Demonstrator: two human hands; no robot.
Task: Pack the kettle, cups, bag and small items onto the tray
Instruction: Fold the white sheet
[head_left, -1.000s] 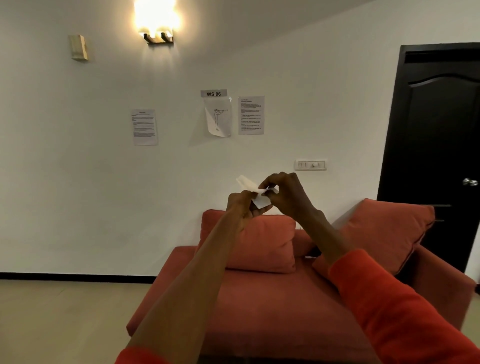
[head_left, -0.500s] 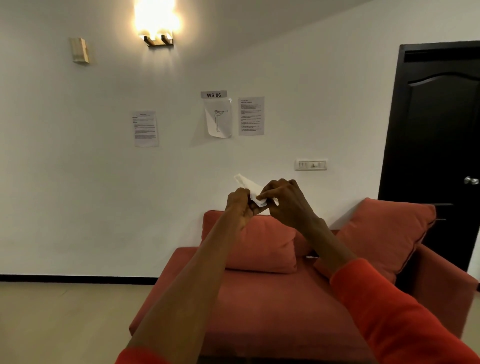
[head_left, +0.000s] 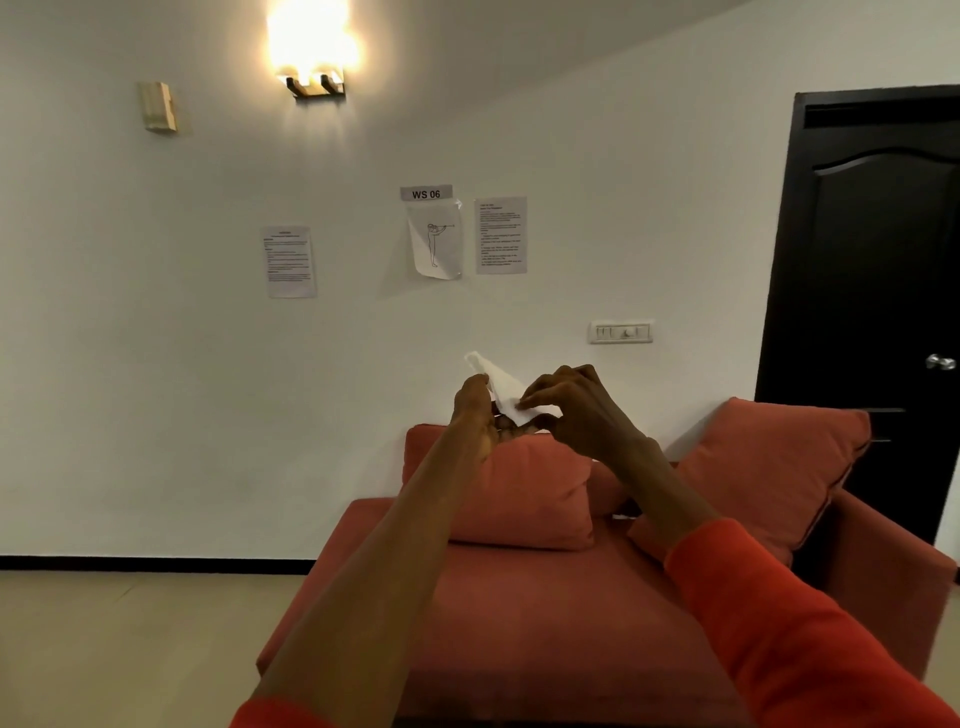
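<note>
Both hands are raised in front of the white wall, above a red-orange fabric sofa (head_left: 545, 623): the left hand (head_left: 475, 415) grips a small white folded paper packet (head_left: 501, 387) from its left side, fingers curled round it. The right hand (head_left: 576, 410) pinches the packet's lower right end with bent fingertips, and the packet tilts up to the left between them

1. The room is lit pretty dimly and warmly by one wall lamp (head_left: 313, 52), which is blown out to glare.
2. A bright patch is thrown on the wall (head_left: 156, 364) under it; the corners are left darker.
3. The door (head_left: 878, 312) edge is bent by wide-angle distortion.
4. Detail is smeared soft throughout.
</note>
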